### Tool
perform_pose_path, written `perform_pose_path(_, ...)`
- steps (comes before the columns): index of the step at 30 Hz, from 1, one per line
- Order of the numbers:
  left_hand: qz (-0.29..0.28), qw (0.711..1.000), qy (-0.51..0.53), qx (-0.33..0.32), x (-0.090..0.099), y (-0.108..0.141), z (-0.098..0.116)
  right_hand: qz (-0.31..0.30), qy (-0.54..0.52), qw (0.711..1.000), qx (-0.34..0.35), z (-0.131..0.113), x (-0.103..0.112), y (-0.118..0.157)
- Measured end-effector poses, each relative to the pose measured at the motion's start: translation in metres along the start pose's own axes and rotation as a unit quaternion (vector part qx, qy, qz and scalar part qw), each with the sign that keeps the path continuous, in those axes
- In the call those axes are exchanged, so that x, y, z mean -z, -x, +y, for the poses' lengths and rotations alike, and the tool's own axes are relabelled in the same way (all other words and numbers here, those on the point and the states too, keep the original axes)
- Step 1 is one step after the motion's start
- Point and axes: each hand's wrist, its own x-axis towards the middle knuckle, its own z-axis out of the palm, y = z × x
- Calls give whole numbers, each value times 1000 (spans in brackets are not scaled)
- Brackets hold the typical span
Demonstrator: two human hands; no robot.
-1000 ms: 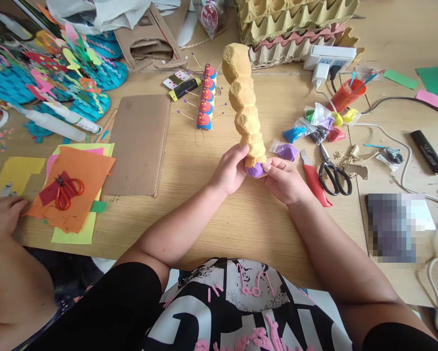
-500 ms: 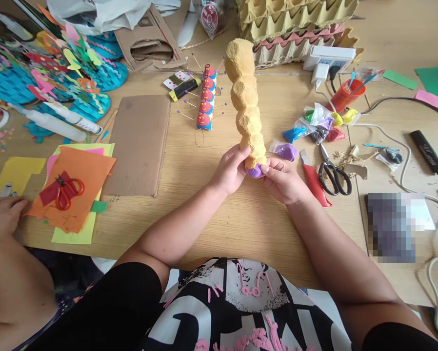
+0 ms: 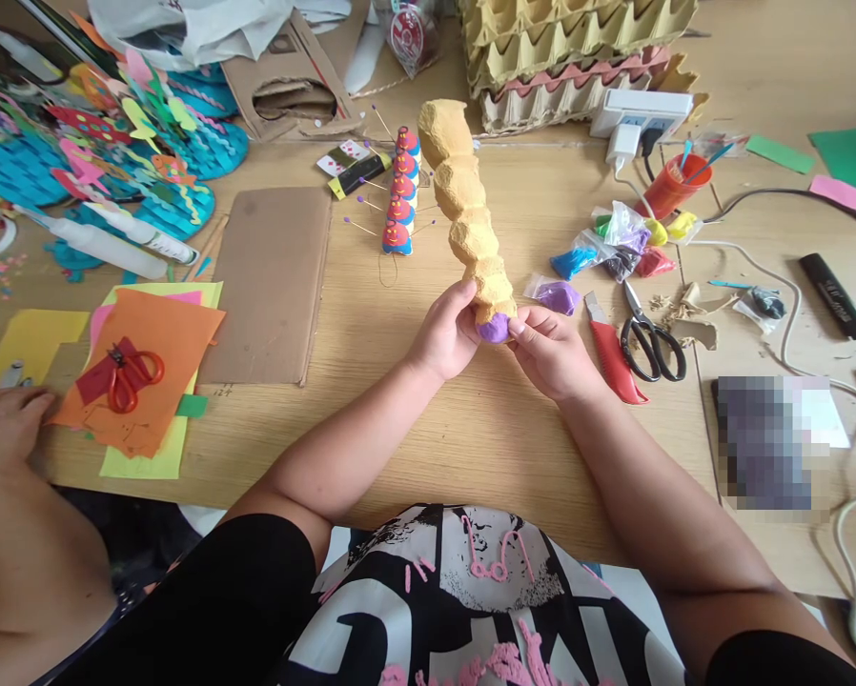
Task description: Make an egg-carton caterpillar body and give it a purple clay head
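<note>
A long, bumpy yellow egg-carton strip (image 3: pixel 471 238) stretches away from me, tilted with its far end up and to the left. Purple clay (image 3: pixel 494 329) covers its near tip. My left hand (image 3: pixel 448 333) grips the near end from the left, thumb on top. On the other side, my right hand (image 3: pixel 551 351) pinches the purple tip between thumb and fingers. Close by on the right lies a bag of purple clay (image 3: pixel 558 295). A small red and blue caterpillar figure (image 3: pixel 400 195) with stick legs stands to the left of the strip.
Scissors (image 3: pixel 653 343) and a red utility knife (image 3: pixel 614 357) lie at right, near several clay bags (image 3: pixel 614 243). A cardboard sheet (image 3: pixel 271 286) and orange paper (image 3: pixel 177 353) are at left. Egg trays (image 3: pixel 578 57) stack behind. Another person's hand (image 3: pixel 10 424) rests at far left.
The strip's far end has dipped lower and swung left. Both hands keep their hold at the near end, shifting slightly left.
</note>
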Motion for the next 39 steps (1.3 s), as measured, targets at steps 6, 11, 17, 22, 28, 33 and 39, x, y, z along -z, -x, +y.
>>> perform_pose_path(6, 8, 1000, -8, -6, 1, 0, -1, 0, 29, 999, -28, -2, 0, 1)
perform_pose_path(11, -10, 1000, -6, -11, 3, -1, -2, -5, 3, 999, -42, -2, 1, 0)
perform_pose_path(17, -9, 999, -32, -10, 3, 0, -2, -16, -7, 996, -84, -3, 3, -1)
perform_pose_path(22, -16, 999, -39, -28, 1, 2, -4, -13, -30, 994, -101, 1, 7, -2)
perform_pose_path(28, 2, 997, -76, -23, -1, 4, -3, -24, -43, 990, -130, 3, 5, -1)
perform_pose_path(33, 11, 995, -94, -28, -1, 4, -5, -15, -35, 989, -145, 7, 8, -2)
perform_pose_path(39, 5, 995, -91, -35, -1, 5, -6, -3, -43, 989, -144, 8, 7, -3)
